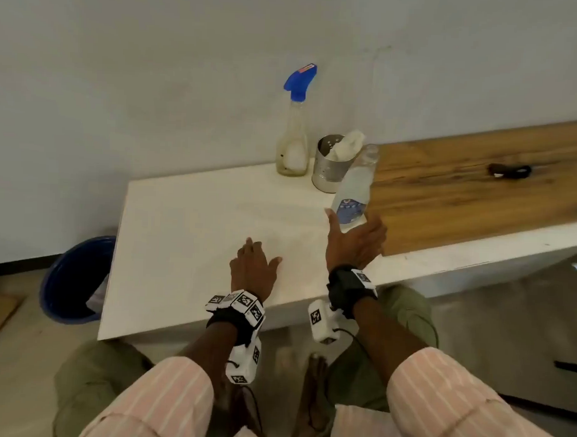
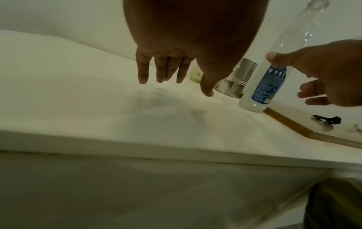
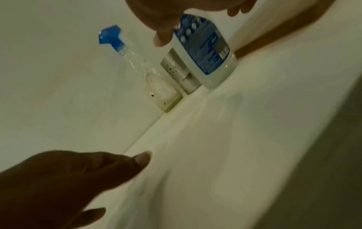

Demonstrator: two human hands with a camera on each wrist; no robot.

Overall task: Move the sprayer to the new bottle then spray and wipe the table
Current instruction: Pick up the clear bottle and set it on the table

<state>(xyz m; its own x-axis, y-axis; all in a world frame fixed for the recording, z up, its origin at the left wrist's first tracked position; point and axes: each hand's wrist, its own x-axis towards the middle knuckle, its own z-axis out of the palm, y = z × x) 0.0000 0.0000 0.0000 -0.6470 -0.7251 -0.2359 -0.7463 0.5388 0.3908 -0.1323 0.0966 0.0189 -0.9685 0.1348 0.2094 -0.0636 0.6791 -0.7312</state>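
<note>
Two bottles share the white table [image 1: 188, 234] at mid-frame, and your biggest risk is the one you hold: your right hand [image 1: 355, 240] wraps its thumb and fingers round the lower body of the new bottle [image 1: 355, 188], which leans toward the upper right of the head view with its neck open and liquid inside, so a steeper lean could probably spill it onto the wooden board [image 1: 478, 185] at right. Your left hand [image 1: 254, 266] lies slack and empty, fingers spread low over the tabletop at lower centre; whether it touches the surface cannot be told. Behind, at upper centre against the wall, the old bottle [image 1: 293, 143] stands upright and wears the blue sprayer [image 1: 300, 81], not yet moved. Just right of it, between the two bottles, the steel cup [image 1: 331, 167] with the white cloth [image 1: 348, 143] crowds your reach; a careless grab for the sprayer could knock it over. Smaller still, a dark cord [image 1: 509, 170] lies far right on the wood, and a blue bin [image 1: 72, 276] sits lower left.
</note>
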